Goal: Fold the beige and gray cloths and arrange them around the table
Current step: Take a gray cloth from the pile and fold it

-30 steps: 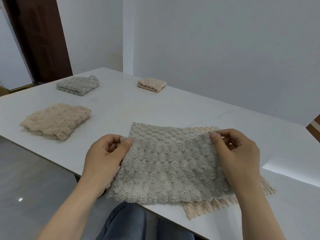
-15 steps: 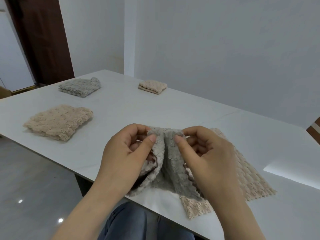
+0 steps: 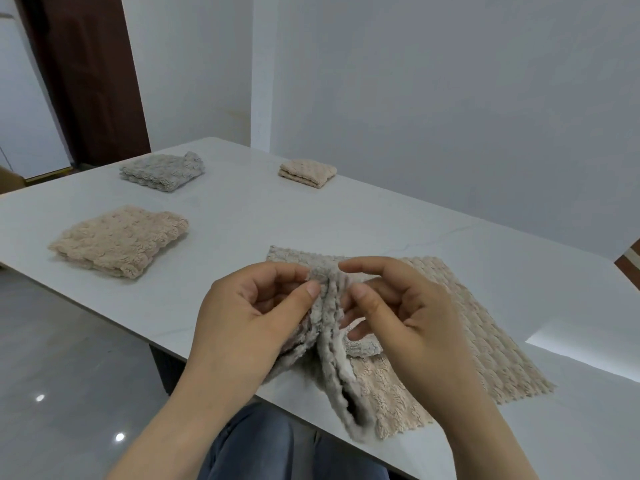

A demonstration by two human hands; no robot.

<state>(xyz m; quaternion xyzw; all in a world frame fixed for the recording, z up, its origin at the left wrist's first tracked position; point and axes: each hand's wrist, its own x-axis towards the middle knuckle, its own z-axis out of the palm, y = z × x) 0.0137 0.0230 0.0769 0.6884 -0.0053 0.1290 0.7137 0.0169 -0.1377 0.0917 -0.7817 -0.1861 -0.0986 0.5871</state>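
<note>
We see 2 bare forearms that enter from the lower edge and lean toward each other. The left hand and the right hand are close together, thumb sides toward us, with only a narrow gap between the 2 thumbs. Each hand has curled fingers and pinches the gray cloth between thumb and fingers. The right index finger is arched above its thumb. Below them we see thighs in blue trousers.

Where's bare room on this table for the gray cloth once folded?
Bare table runs right of the far beige cloth, behind the flat beige cloth. Another lies between the near beige cloth and the left hand. Crowded: near edge, where it and the right hand pinch the gray cloth.
</note>
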